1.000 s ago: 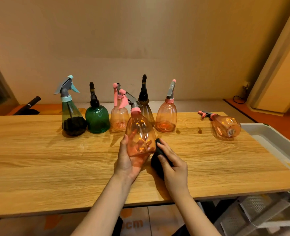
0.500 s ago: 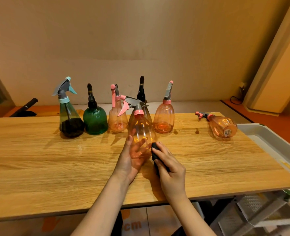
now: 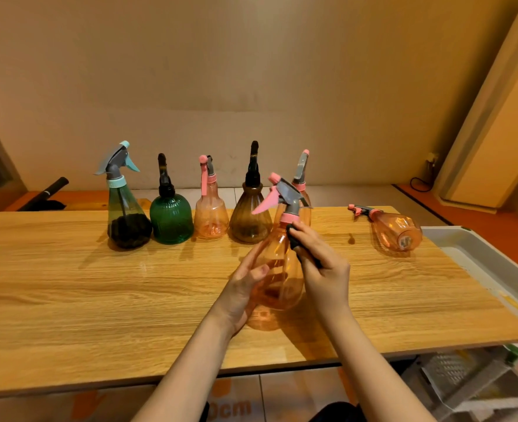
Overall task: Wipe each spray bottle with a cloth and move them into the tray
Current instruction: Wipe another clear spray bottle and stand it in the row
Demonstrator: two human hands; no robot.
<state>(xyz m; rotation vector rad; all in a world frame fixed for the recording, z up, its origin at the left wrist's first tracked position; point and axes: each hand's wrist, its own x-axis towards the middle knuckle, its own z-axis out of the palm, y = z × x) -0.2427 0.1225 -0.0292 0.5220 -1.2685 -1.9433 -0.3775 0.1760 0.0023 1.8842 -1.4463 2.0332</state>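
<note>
Head view: the left hand (image 3: 245,287) curls around the lower body of an orange spray bottle (image 3: 277,269), holding it above the wooden table (image 3: 69,293). The right hand (image 3: 324,269) pinches a dark cloth (image 3: 297,242) against the bottle's shoulder, just below its pink collar. Five bottles stand in a row near the far edge; a sixth, the lying orange bottle (image 3: 394,229), rests on its side near the right edge, just beside the white tray (image 3: 477,257). Bare wood lies between the hands and the tray.
</note>
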